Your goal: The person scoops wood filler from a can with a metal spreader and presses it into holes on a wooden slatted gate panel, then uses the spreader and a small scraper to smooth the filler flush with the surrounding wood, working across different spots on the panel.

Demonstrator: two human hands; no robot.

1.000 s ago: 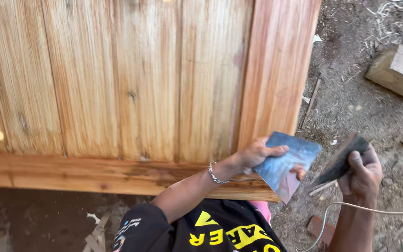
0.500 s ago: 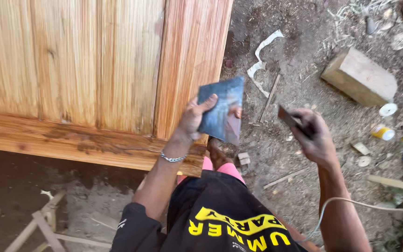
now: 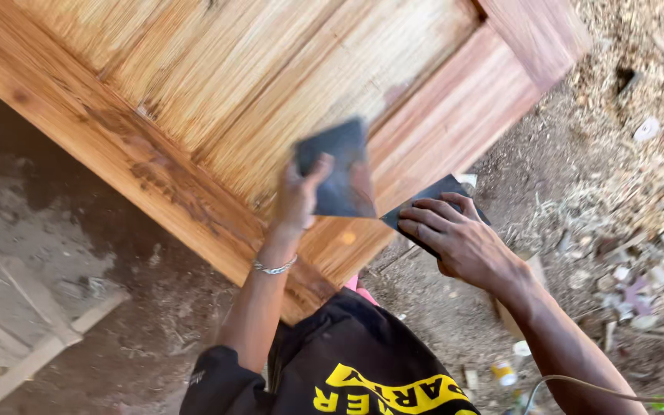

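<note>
Bare dirt [image 3: 455,323] strewn with wood chips, scraps and small litter makes up the ground of this outdoor work spot, and a thin cable [image 3: 578,380] trails across the lower right. Nearest the camera is the person's own dark shirt with yellow print [image 3: 355,369].

Just beyond it, the right hand [image 3: 455,238] lies with its fingers spread flat over a dark sheet of sandpaper [image 3: 432,196], pressing it down at the corner edge of the wooden door [image 3: 217,84]. The left hand [image 3: 301,192], with a metal bracelet [image 3: 274,267] at the wrist, pinches a second dark sheet [image 3: 340,165] by its lower left edge, thumb on the face and fingers behind, and holds it up in the air above the door's bottom rail.

Both sheets look thin, light and floppy; they would likely crease or tear if gripped hard, so an edge pinch or a flat palm seems the sound way to hold them. The gritty face should resist slipping.

Further off, the door stretches away: a reddish frame around pale grooved panels, stiff and heavy by the look of it, with a darker stained patch along the near rail.
</note>
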